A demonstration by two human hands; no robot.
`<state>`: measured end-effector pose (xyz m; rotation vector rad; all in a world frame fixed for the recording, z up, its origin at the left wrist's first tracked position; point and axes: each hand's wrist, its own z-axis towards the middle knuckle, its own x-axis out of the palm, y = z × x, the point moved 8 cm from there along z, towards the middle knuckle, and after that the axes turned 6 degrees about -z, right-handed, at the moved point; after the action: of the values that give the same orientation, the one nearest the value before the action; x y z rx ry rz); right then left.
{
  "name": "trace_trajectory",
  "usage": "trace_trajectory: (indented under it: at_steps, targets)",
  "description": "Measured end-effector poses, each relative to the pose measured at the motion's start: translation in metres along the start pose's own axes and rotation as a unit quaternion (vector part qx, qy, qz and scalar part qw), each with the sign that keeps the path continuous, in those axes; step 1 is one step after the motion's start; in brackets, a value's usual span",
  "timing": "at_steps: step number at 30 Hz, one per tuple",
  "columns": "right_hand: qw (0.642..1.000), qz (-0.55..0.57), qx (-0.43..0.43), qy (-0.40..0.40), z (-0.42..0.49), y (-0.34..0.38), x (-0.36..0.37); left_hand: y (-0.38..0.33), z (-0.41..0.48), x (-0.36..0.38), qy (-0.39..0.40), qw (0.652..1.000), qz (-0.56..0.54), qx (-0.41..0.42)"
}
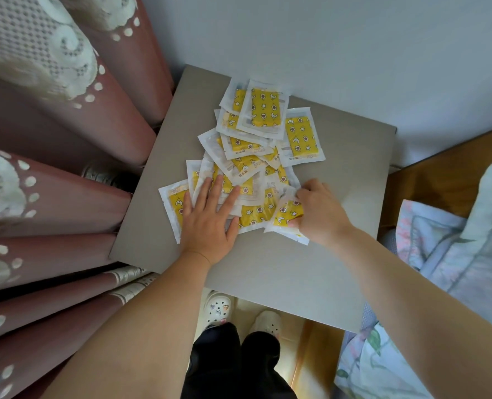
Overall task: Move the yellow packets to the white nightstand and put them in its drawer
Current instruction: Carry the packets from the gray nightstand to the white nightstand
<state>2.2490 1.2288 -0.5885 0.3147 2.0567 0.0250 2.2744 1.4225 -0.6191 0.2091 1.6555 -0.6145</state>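
Several yellow packets (265, 110) in clear white-edged wrappers lie in a loose heap on the grey top of a nightstand (268, 272), from its back edge toward the middle. My left hand (210, 220) lies flat, fingers spread, on the near left part of the heap. My right hand (317, 211) pinches a yellow packet (285, 214) at the heap's near right corner, thumb under it and fingers on top. No drawer shows from this angle.
Pink curtains (66, 168) with white lace hang close along the left. A bed with a floral quilt (440, 254) and a wooden frame stands to the right. A pale wall runs behind. My feet in white clogs (217, 309) stand at the front edge.
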Motion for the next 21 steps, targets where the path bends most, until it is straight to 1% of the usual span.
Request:
trace_trajectory:
  at_steps: [2,5,8,10,12,15,17,19,21]
  targets:
    - [0.999,0.025,0.03,-0.006,0.001,-0.004,-0.001,0.0,0.0,0.0,-0.002,1.0,-0.004,0.0]
    - [0.991,0.099,0.093,-0.01,0.0,-0.014,-0.002,0.0,0.0,0.001,-0.001,1.0,-0.005,-0.001]
    - [0.984,0.111,0.14,0.017,-0.003,-0.021,0.005,0.0,0.0,0.002,0.003,1.0,0.0,-0.001]
    - [0.98,0.12,0.149,0.058,-0.005,-0.024,0.014,0.0,0.0,0.002,0.002,1.0,0.001,-0.001]
    - [0.973,0.154,0.145,0.09,-0.006,-0.025,0.021,0.0,0.0,0.001,0.001,1.0,0.001,0.0]
    - [0.958,0.218,0.164,0.088,-0.01,-0.028,0.019,0.0,0.001,0.001,-0.002,1.0,0.002,0.0]
    - [0.929,0.298,0.205,0.078,-0.016,-0.035,0.022,0.0,0.0,0.001,-0.004,1.0,0.004,0.0]
    - [0.872,0.407,0.266,0.055,-0.028,-0.046,0.032,0.0,0.0,0.001,-0.001,1.0,0.008,0.0]
    - [0.811,0.481,0.332,-0.007,-0.042,-0.06,0.042,0.0,0.0,0.002,0.004,1.0,0.012,-0.002]
